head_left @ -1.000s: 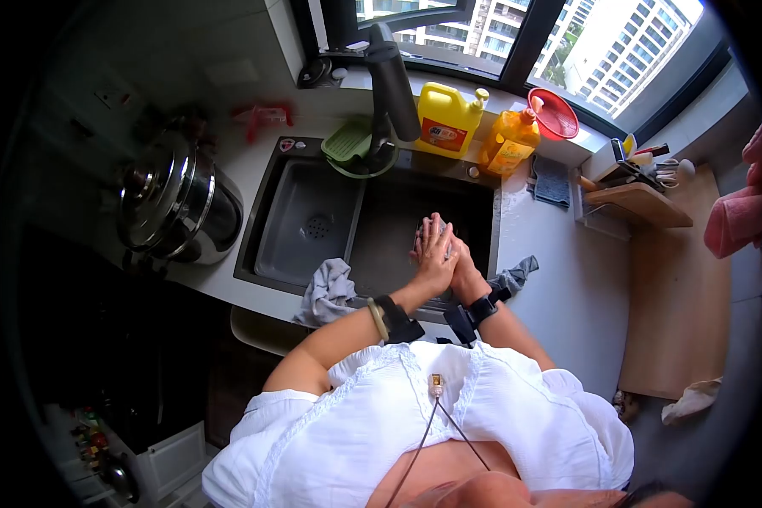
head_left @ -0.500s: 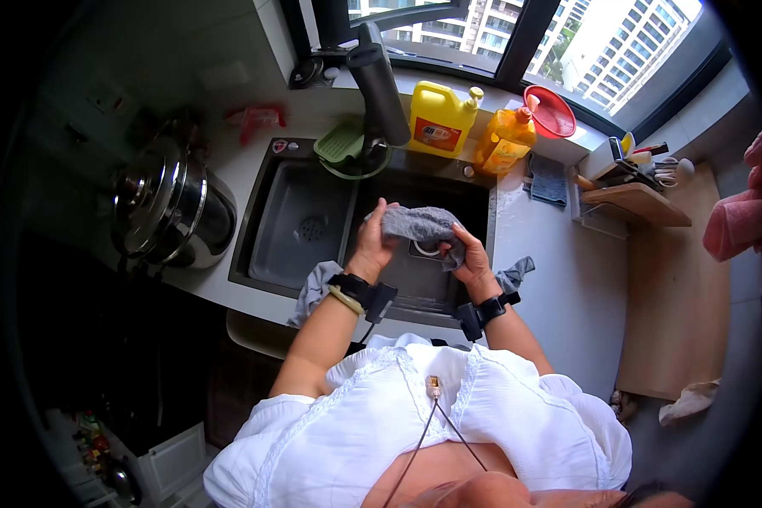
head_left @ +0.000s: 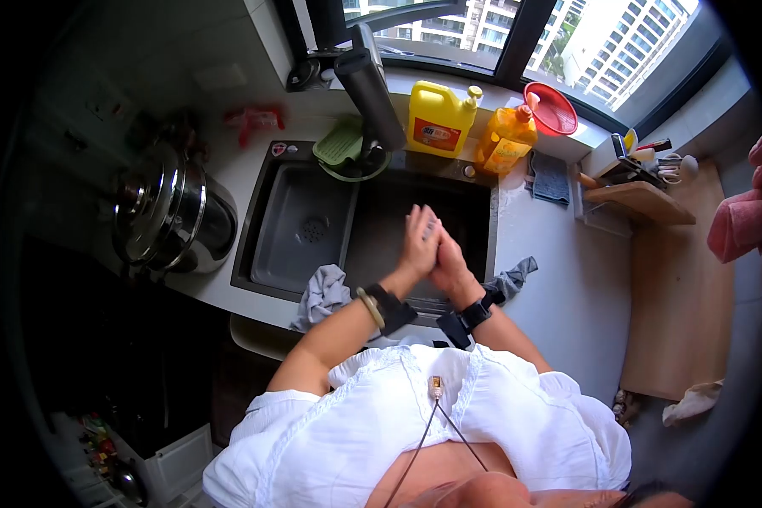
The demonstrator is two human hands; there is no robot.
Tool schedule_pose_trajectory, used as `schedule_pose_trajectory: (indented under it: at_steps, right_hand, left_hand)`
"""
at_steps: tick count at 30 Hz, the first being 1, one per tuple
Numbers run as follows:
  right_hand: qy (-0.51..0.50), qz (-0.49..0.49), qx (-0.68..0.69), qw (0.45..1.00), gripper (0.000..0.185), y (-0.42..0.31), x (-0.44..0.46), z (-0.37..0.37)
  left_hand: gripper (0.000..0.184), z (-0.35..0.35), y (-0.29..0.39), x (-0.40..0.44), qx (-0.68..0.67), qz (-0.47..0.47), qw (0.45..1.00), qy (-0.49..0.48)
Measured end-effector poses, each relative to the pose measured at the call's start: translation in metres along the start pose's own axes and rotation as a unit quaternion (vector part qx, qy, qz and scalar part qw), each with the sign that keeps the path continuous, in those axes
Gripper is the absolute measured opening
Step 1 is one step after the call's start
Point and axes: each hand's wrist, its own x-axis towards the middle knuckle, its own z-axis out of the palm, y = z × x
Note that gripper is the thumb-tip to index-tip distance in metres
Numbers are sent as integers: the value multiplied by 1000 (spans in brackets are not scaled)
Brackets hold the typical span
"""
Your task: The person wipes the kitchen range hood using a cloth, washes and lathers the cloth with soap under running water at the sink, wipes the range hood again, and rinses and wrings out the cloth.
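Observation:
Over the right basin of the dark sink (head_left: 247, 245), my left hand (head_left: 418, 244) and my right hand (head_left: 450, 258) are pressed together, palms facing. A small bit of grey cloth (head_left: 430, 229) shows between the fingers; the rest is hidden by my hands. A light grey cloth (head_left: 323, 296) hangs over the sink's front edge, left of my wrists. Another grey cloth (head_left: 515, 278) lies at the right front edge, beside my right wrist.
Behind the sink stand a dark faucet (head_left: 371, 97), green basket (head_left: 340, 146), yellow jug (head_left: 437, 118), orange bottle (head_left: 506, 142) and red bowl (head_left: 552, 108). A steel pot (head_left: 173, 207) is at left. On the right are a blue-grey cloth (head_left: 550, 178) and wooden boards (head_left: 677, 296).
Half a second ago the grey cloth was spread between my separated hands. Now my hands have come together with the cloth mostly hidden, much as they were one second ago.

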Motion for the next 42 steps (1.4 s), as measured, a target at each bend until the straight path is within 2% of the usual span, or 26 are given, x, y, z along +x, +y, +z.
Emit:
schedule_pose_trajectory:
  at_steps: [2, 4, 7, 8, 11, 12, 14, 17, 18, 20, 22, 23, 26, 27, 28, 29, 31, 32, 34, 35, 36, 38, 39, 40, 41, 42]
  right_hand:
    - [-105, 56, 160, 980, 40, -7, 2, -22]
    - [-22, 28, -32, 999, 42, 0, -3, -18]
    - [27, 31, -53, 998, 47, 9, -28, 31]
    - [23, 9, -78, 997, 48, 8, -27, 31]
    - [9, -77, -105, 991, 50, -2, -3, -1]
    - [-12, -77, -62, 995, 46, -9, 3, -16]
    - [30, -66, -18, 997, 45, -18, -1, -22]
    - [61, -47, -37, 996, 38, -3, -8, -27]
    - [76, -36, -41, 996, 36, 4, -10, -25]
    - [100, -41, -112, 988, 35, 12, -16, -3]
    - [94, -56, -163, 981, 34, 5, -18, 0]
    - [92, -61, -165, 980, 33, -3, -23, 12]
    - [93, -65, -77, 991, 27, -23, -11, 5]
    - [99, -76, -45, 991, 27, -27, 0, -13]
    - [104, -88, -15, 991, 28, -28, 10, -30]
    - [86, -65, -29, 994, 27, -27, 15, -34]
    - [69, -19, -42, 997, 27, -16, 18, -29]
    - [18, -12, 5, 1000, 25, 0, 16, -25]
    - [21, 45, 36, 998, 30, 19, 7, -1]
    - [102, -21, -74, 992, 31, 21, -5, 23]
    - [101, -30, -64, 992, 31, 15, -10, 34]
    - [98, -42, -45, 993, 32, 3, -13, 43]
    - [50, -57, -13, 997, 32, 0, 6, 13]
    - [-59, 29, 89, 994, 37, -12, 15, -12]
    - [-38, 4, 76, 996, 43, -7, 14, -14]
    - [-17, -22, 62, 998, 48, -3, 11, -17]
  left_hand:
    - [49, 5, 35, -28, 114, -12, 993, -35]
    - [48, -3, 18, -13, 99, 46, 993, -34]
    - [51, -36, -1, 37, 143, -140, 979, 25]
    - [51, -42, 0, 39, 120, -146, 981, 35]
    - [52, -20, 15, 10, -82, -31, 996, -3]
    - [57, -11, 29, -9, -96, 26, 995, -12]
    - [60, -3, 41, -40, 31, 67, 996, -45]
    - [60, -9, 30, -30, -43, 18, 997, -58]
    - [60, -10, 13, -16, -7, -10, 1000, -27]
    - [54, -38, 6, 15, -247, -180, 952, -11]
    - [50, -62, 0, 28, -531, -376, 760, 0]
    - [50, -71, -5, 26, -575, -369, 730, -1]
    - [55, -78, 2, 20, -590, -347, 728, -31]
    - [51, -73, 19, 13, -561, -337, 754, -53]
    - [39, -60, 36, 5, -468, -323, 822, -16]
    - [32, -45, 53, -7, -374, -228, 899, -24]
    - [26, -34, 75, -16, -106, -9, 994, 3]
    - [30, -35, 82, -16, 62, 111, 991, 36]
    - [26, -44, 76, 0, 144, 86, 984, 64]
    - [27, -45, 50, 13, 164, 74, 978, 108]
    - [27, -45, 26, 22, 184, 61, 969, 152]
    - [43, -43, 12, 15, -30, -21, 999, 14]
    - [48, -36, 31, -1, 0, 27, 1000, -8]
    - [53, -30, 57, -17, 29, 75, 996, -31]
    - [59, -28, 74, -26, 86, 104, 987, -90]
    - [58, -27, 72, -23, 115, 112, 983, -84]
